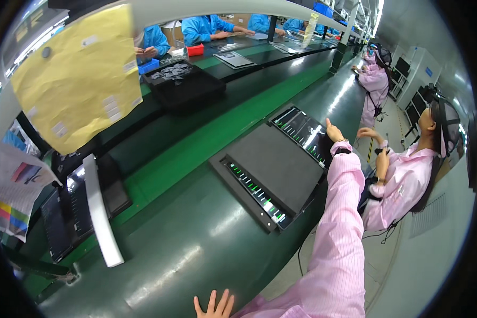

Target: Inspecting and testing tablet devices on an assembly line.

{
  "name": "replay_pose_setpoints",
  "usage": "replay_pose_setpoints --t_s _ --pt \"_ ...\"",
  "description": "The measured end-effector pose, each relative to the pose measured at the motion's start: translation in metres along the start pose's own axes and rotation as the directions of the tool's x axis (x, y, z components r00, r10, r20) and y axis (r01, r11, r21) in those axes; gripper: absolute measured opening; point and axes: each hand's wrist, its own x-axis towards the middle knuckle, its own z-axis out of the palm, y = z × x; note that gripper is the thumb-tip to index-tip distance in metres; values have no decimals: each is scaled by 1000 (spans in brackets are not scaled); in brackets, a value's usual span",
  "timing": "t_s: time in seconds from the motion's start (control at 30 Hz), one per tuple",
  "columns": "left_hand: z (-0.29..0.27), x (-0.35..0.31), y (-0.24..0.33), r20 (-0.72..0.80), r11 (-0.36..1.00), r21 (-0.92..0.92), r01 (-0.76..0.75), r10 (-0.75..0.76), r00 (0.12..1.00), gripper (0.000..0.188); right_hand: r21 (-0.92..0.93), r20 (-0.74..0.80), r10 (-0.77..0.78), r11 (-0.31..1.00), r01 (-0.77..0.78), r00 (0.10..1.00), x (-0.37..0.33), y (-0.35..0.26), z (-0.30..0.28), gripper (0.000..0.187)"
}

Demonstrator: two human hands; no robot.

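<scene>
My left hand (215, 306) rests on the green bench at the lower edge, fingers spread, with nothing in it. My right arm reaches far forward in a pink striped sleeve. At the far right corner of a black tray (240, 197), my right hand (334, 133) has one finger stretched out; its other fingers are mostly hidden. It is beside a glossy black panel (305, 134) with green and white marks along its edges; whether they touch is unclear. A dark grey foam sheet (278, 161) covers the tray's middle. Along its near side, a strip of another panel (254, 191) shows.
At left, a white curved bar (97, 206) stands before dark panels (78, 199). A yellow sheet (82, 79) hangs above. A black bin (183, 87) holds small grey pieces. One co-worker in pink (403, 175) sits at right; others in blue work across the bench.
</scene>
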Motion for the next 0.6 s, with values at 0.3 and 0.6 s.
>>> replay_pose_setpoints --t_s 0.3,0.6 --pt "-8 13 -5 292 999 -39 25 -13 956 58 4 228 46 999 -48 972 23 20 -12 80" --pt "0 12 -7 129 998 -57 36 -28 991 57 50 209 -9 999 -1 978 -56 -45 -1 66"
